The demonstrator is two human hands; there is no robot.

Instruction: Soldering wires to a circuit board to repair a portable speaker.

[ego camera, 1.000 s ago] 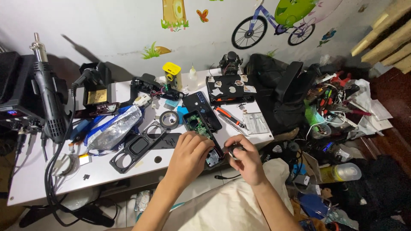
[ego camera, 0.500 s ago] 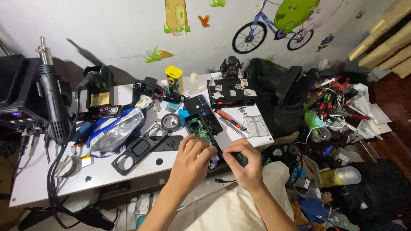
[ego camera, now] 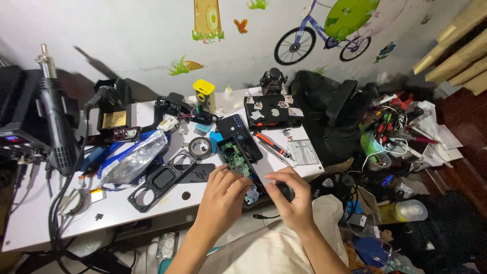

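Right now your left hand (ego camera: 223, 190) rests its fingertips on the opened phone (ego camera: 238, 162) at the table's (ego camera: 61, 218) front edge, while your right hand (ego camera: 291, 195) is closed around a small dark tool (ego camera: 285, 191) beside it.

left hand (ego camera: 221, 195) bare | right hand (ego camera: 292, 200) bare | forearms unsleeved | no rings

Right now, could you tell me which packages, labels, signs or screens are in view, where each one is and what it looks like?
Display: far left, on the black station; small, glowing blue and red.
Plastic bag: left of centre on the table; crinkled, clear with blue.
Leaflet: table's right edge; white printed rectangle.
Wall stickers: above the table; bicycle, green tree, butterfly.
Stickers: on the black case at the back; small, pale.
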